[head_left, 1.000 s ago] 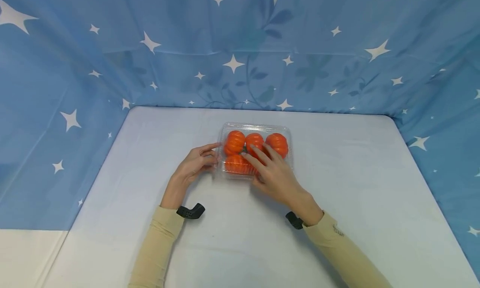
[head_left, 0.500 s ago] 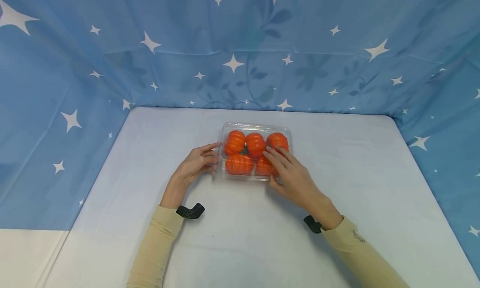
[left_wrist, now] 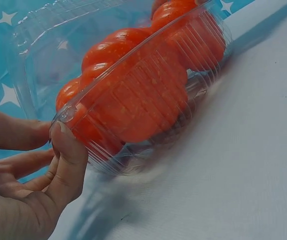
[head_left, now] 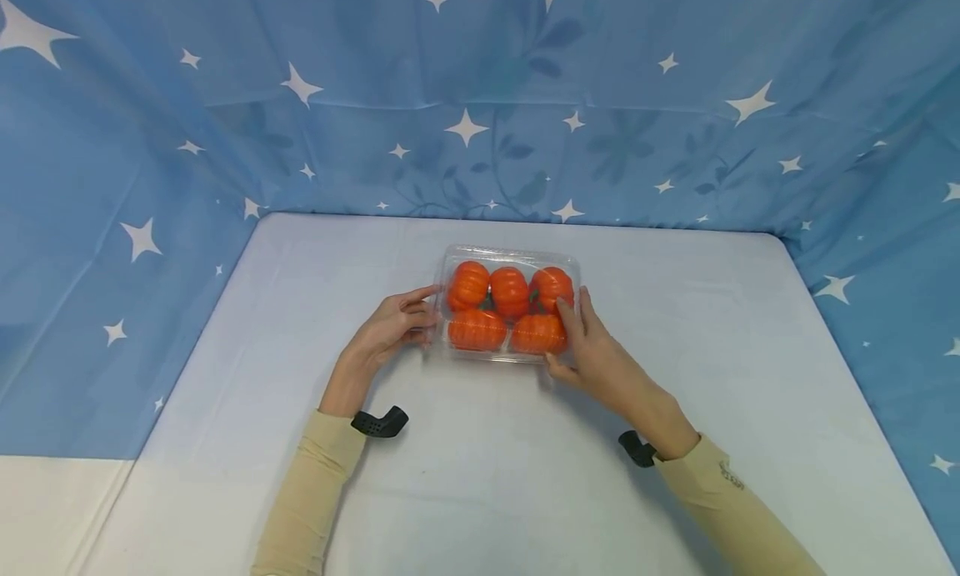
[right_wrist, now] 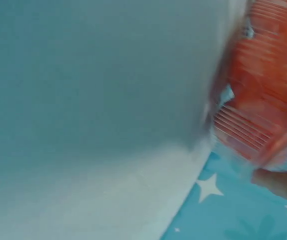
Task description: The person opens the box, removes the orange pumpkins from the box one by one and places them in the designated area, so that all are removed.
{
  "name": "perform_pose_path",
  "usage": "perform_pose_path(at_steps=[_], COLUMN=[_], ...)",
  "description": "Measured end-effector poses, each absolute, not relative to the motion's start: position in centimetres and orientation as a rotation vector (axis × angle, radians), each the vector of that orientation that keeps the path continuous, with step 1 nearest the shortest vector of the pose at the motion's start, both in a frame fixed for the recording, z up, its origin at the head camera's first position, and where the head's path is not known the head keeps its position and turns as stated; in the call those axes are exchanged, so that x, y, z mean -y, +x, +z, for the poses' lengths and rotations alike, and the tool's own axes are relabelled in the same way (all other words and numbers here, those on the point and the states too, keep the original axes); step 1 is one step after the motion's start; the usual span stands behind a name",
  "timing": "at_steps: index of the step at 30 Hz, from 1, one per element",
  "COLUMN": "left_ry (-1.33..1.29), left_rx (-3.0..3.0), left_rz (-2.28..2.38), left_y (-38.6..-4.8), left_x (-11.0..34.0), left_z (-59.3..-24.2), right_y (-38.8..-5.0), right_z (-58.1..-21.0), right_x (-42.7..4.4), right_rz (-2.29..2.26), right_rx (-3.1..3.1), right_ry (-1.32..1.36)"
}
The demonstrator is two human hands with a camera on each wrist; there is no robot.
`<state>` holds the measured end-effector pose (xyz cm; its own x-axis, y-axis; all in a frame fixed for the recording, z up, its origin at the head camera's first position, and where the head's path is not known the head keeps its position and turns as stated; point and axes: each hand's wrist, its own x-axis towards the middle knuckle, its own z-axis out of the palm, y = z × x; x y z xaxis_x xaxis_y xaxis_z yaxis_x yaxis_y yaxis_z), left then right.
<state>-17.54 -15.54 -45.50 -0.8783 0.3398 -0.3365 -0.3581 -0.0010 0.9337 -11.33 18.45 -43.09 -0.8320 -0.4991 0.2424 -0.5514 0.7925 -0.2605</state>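
Observation:
A clear plastic box [head_left: 510,253] sits on the white table, holding several ribbed orange-red pumpkins [head_left: 477,330] in two rows. My left hand [head_left: 386,326] is at the box's left side. In the left wrist view, the thumb and index finger of that hand [left_wrist: 31,170] pinch a corner of the rim. At the front right corner of the box is my right hand [head_left: 603,359], its fingers extended along the right side and its thumb by the front edge. Only a blurred fingertip of it [right_wrist: 278,182] shows at the box corner in the right wrist view.
White cloth covers the table [head_left: 720,334] around the box. Blue star-patterned curtains [head_left: 337,142] hang behind the table and on both sides. A black band [head_left: 381,422] is on the left wrist, another [head_left: 637,449] on the right.
My right hand has moved right, from above the middle pumpkins to the box's front right corner, uncovering the front right pumpkin. My left hand has stayed at the left side.

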Motion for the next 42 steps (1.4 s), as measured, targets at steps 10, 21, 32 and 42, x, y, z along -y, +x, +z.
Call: perform_pose_path(at_steps=[10, 21, 32, 42], left_ry=[-0.063, -0.077, -0.042, -0.012], left_rx=[-1.838, -1.862, -1.873, -1.848], left_rz=[1.951, 1.957, 1.924, 1.961], left_y=[-17.0, -16.4, -15.4, -15.0], left_x=[15.0, 16.3, 16.9, 17.0], left_z=[-45.4, -45.4, -45.3, -45.0], right_y=[-11.5, -11.8, -12.6, -15.3], right_z=[-41.3, -40.9, -39.6, -39.2], right_x=[-18.5, -18.1, -19.7, -20.7], right_rz=[0.364, 0.442, 0.843, 1.086], right_rx=[2.920, 2.945, 2.744, 2.559], right_ry=[0.970, 0.929, 0.885, 0.861])
